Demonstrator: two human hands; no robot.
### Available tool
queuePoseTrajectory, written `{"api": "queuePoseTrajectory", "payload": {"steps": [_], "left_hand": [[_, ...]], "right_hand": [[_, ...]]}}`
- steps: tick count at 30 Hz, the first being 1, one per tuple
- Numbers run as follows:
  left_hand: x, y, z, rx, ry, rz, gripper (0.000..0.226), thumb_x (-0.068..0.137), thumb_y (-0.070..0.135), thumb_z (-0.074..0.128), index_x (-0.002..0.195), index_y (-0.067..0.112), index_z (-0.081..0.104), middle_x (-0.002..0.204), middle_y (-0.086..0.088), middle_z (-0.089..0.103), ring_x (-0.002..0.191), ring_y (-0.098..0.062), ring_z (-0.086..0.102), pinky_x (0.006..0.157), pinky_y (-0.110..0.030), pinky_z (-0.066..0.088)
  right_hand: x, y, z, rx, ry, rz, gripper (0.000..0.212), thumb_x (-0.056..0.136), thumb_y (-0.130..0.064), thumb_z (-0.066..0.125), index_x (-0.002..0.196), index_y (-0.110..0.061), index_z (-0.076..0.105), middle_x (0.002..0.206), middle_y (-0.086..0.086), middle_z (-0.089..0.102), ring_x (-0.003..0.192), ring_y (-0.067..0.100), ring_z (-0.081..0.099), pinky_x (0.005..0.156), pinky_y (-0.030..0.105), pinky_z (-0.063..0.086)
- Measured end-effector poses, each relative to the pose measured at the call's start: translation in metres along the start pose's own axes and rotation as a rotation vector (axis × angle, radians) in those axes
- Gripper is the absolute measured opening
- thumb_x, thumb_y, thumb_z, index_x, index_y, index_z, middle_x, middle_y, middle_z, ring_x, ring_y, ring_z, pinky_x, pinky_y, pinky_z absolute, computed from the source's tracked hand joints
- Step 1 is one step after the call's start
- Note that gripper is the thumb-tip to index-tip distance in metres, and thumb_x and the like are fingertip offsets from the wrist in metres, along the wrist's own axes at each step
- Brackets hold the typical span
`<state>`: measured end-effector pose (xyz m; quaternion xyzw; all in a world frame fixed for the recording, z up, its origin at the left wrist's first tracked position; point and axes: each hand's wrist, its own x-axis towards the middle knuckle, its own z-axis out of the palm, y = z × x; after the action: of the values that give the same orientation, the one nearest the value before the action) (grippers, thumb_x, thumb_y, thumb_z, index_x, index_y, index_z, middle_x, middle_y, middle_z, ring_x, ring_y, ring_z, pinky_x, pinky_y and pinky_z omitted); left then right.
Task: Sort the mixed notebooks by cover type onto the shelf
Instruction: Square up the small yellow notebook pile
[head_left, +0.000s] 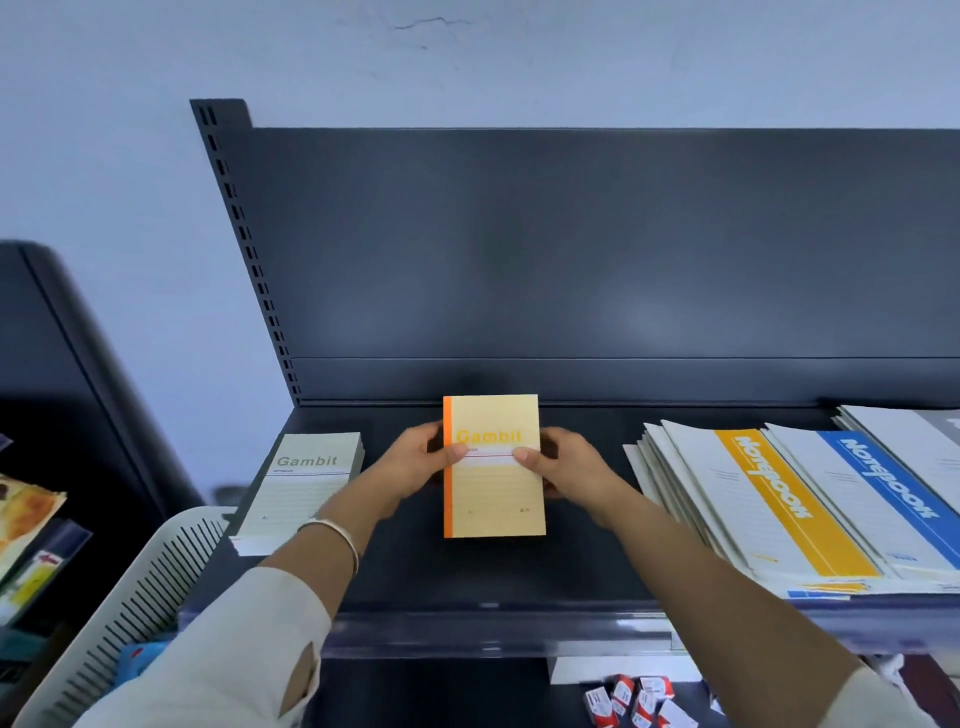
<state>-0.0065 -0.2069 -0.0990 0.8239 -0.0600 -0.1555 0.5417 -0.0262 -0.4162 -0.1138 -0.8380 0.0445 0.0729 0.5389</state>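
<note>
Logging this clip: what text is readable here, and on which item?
"Gambit": yellow paper notebook with orange spine.
"Gambit": pale green notebook stack.
"Notebook": yellow-striped white notebook.
"Notebook": blue-striped white notebook.
Small print and red-white boxes: too blurred.

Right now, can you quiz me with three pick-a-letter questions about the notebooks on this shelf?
1. Where is the green notebook pile?
A. left of the yellow notebook
B. right of it
C. on top of it

2. What colour is the yellow notebook's left edge?
A. blue
B. orange
C. black

3. How is the yellow notebook?
A. open
B. lying untouched
C. closed, held by the left grip and right grip

Answers:
1 A, the pile lies at the left end of the shelf.
2 B, an orange strip runs down that edge.
3 C, a thumb presses on its closed cover from each side.
</note>
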Motion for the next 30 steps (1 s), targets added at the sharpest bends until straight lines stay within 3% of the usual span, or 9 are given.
{"api": "queuePoseTrajectory", "payload": {"steps": [5, 10, 16, 19, 22, 24, 26, 28, 30], "left_hand": [[-0.001, -0.017, -0.022, -0.1, 0.125, -0.22, 0.031, 0.097, 0.027, 0.05, 0.113, 0.002, 0.058, 0.103, -0.011, 0.066, 0.094, -0.025, 0.064, 0.072, -0.036, 0.054], [0.005, -0.028, -0.024, -0.027, 0.126, -0.344, 0.038, 0.097, 0.03, 0.049, 0.111, -0.003, 0.058, 0.102, -0.015, 0.063, 0.09, -0.028, 0.061, 0.066, -0.037, 0.053], [0.019, -0.031, -0.021, 0.1, 0.086, -0.315, 0.038, 0.097, 0.034, 0.048, 0.105, -0.001, 0.06, 0.108, -0.016, 0.065, 0.101, -0.032, 0.063, 0.087, -0.047, 0.054], [0.024, -0.028, -0.017, 0.131, 0.062, -0.309, 0.036, 0.097, 0.033, 0.048, 0.107, 0.0, 0.058, 0.109, -0.015, 0.064, 0.1, -0.03, 0.063, 0.082, -0.044, 0.056], [0.026, -0.024, -0.017, 0.217, 0.033, -0.299, 0.033, 0.096, 0.034, 0.049, 0.106, 0.003, 0.056, 0.105, -0.012, 0.063, 0.097, -0.029, 0.063, 0.071, -0.04, 0.057], [0.027, -0.024, -0.019, 0.44, 0.03, -0.267, 0.029, 0.095, 0.04, 0.049, 0.099, 0.012, 0.055, 0.096, -0.006, 0.064, 0.088, -0.024, 0.065, 0.068, -0.036, 0.055], [0.028, -0.025, -0.021, 0.602, 0.063, -0.233, 0.027, 0.092, 0.044, 0.051, 0.095, 0.018, 0.055, 0.095, -0.003, 0.064, 0.086, -0.021, 0.064, 0.075, -0.034, 0.053], [0.031, -0.028, -0.02, 0.551, 0.051, -0.224, 0.028, 0.092, 0.042, 0.053, 0.099, 0.015, 0.056, 0.099, -0.005, 0.063, 0.086, -0.023, 0.063, 0.076, -0.038, 0.055], [0.03, -0.028, -0.018, 0.471, 0.052, -0.233, 0.029, 0.093, 0.037, 0.053, 0.104, 0.011, 0.055, 0.101, -0.008, 0.062, 0.084, -0.025, 0.064, 0.068, -0.037, 0.057]], "right_hand": [[0.015, -0.02, 0.041, 0.047, -0.049, 0.188, 0.042, 0.09, -0.04, 0.062, 0.114, -0.007, 0.056, 0.101, 0.01, 0.069, 0.09, 0.025, 0.069, 0.079, 0.04, 0.058], [0.021, -0.022, 0.058, -0.008, -0.086, 0.35, 0.04, 0.092, -0.039, 0.059, 0.111, -0.003, 0.058, 0.102, 0.012, 0.068, 0.09, 0.025, 0.068, 0.081, 0.042, 0.058], [0.024, -0.019, 0.051, -0.038, -0.027, 0.38, 0.038, 0.091, -0.037, 0.061, 0.108, -0.003, 0.061, 0.101, 0.011, 0.069, 0.087, 0.025, 0.069, 0.076, 0.042, 0.059], [0.024, -0.02, 0.047, -0.136, 0.019, 0.365, 0.037, 0.09, -0.04, 0.06, 0.103, -0.005, 0.064, 0.097, 0.009, 0.069, 0.084, 0.022, 0.069, 0.072, 0.039, 0.06], [0.019, -0.027, 0.042, -0.534, 0.054, 0.304, 0.041, 0.089, -0.052, 0.054, 0.093, -0.012, 0.066, 0.083, 0.003, 0.07, 0.069, 0.015, 0.069, 0.072, 0.035, 0.06], [0.015, -0.033, 0.043, -0.714, 0.08, 0.284, 0.042, 0.09, -0.054, 0.051, 0.09, -0.014, 0.064, 0.077, 0.002, 0.07, 0.063, 0.013, 0.067, 0.074, 0.033, 0.058], [0.015, -0.032, 0.048, -0.67, 0.063, 0.281, 0.037, 0.092, -0.048, 0.051, 0.091, -0.012, 0.061, 0.079, 0.003, 0.069, 0.062, 0.015, 0.068, 0.07, 0.033, 0.059], [0.013, -0.03, 0.053, -0.599, 0.058, 0.281, 0.033, 0.094, -0.043, 0.05, 0.092, -0.012, 0.058, 0.083, 0.004, 0.068, 0.062, 0.017, 0.067, 0.067, 0.033, 0.06], [0.012, -0.029, 0.056, -0.581, 0.066, 0.274, 0.033, 0.095, -0.043, 0.048, 0.093, -0.012, 0.057, 0.087, 0.005, 0.067, 0.062, 0.018, 0.067, 0.068, 0.034, 0.06]]}}
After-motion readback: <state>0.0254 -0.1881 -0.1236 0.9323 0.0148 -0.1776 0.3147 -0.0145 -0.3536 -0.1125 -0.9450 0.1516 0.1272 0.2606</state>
